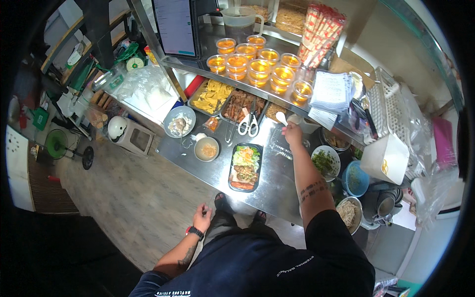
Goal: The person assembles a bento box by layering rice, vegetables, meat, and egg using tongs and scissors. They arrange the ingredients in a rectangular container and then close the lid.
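My right hand (292,132) reaches over the steel counter and is closed on a white spoon (281,118), held beside a tray of brown crumbly topping (273,112) under the shelf. My left hand (201,218) hangs low at my side, away from the counter, with fingers curled; whatever it may hold is hidden. Between my arms, on the counter, lies a black takeaway tray (245,168) filled with shredded greens, carrot, meat and orange-brown slices. To its left stands a small bowl of pale brown food (207,149). White-handled scissors (248,124) rest against the meat tray (242,105).
A shelf above holds lidded cups of orange liquid (259,72), a bundle of wrapped chopsticks (321,32) and a screen (173,27). Further left are a pan of yellow strips (213,96) and a grey bowl (179,122). Bowls of chopped greens (324,162) and sprouts (349,214) stand right.
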The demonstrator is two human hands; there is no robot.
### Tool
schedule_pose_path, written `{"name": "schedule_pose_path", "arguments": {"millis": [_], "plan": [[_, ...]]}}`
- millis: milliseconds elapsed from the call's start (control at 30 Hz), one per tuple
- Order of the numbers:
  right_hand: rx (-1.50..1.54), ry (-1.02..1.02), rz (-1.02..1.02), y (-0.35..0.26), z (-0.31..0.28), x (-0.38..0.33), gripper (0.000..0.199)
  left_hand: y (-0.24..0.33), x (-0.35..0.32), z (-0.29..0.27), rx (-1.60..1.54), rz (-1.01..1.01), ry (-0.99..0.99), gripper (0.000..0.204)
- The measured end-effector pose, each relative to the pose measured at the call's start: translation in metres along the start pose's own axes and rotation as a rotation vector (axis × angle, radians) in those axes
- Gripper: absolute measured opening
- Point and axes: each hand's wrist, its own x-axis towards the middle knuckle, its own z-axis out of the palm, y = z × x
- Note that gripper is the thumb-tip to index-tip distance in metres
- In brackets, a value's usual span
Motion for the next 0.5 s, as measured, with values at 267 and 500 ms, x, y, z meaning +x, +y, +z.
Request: {"name": "schedule_pose_path", "arguments": {"millis": [267,500], "plan": [[-0.664,0.197,-0.528,-0.013,0.006,-0.006,0.036,-0.029,0.032,-0.065,-0.088,-0.036,0.035,0.057],[-0.546,0.004,-0.218,-0.043,0.025,-0.123,0.030,-0.010,0.130,-0.114,-0.306,0.080,0.152,0.028]]}}
